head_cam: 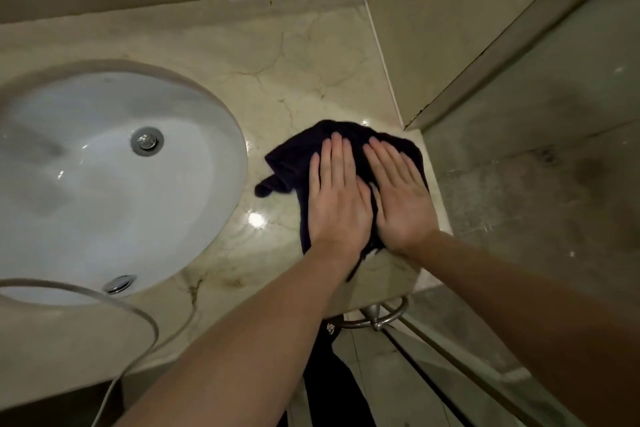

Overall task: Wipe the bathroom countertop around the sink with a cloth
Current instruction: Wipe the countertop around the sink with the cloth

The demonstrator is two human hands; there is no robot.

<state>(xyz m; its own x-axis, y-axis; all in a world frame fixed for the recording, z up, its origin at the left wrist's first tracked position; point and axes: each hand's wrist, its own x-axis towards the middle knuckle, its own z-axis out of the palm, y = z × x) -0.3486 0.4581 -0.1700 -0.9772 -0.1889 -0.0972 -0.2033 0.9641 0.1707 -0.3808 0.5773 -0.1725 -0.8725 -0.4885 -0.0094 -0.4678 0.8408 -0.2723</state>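
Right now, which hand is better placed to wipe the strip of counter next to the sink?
Left. Both hands press flat on the dark cloth, but the left hand lies on the side nearer the sink; the right hand sits by the countertop edge near the glass panel.

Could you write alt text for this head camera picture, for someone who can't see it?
Two flat hands, left and right, press a dark cloth on a marble countertop to the right of a white sink. A glass panel stands at the right.
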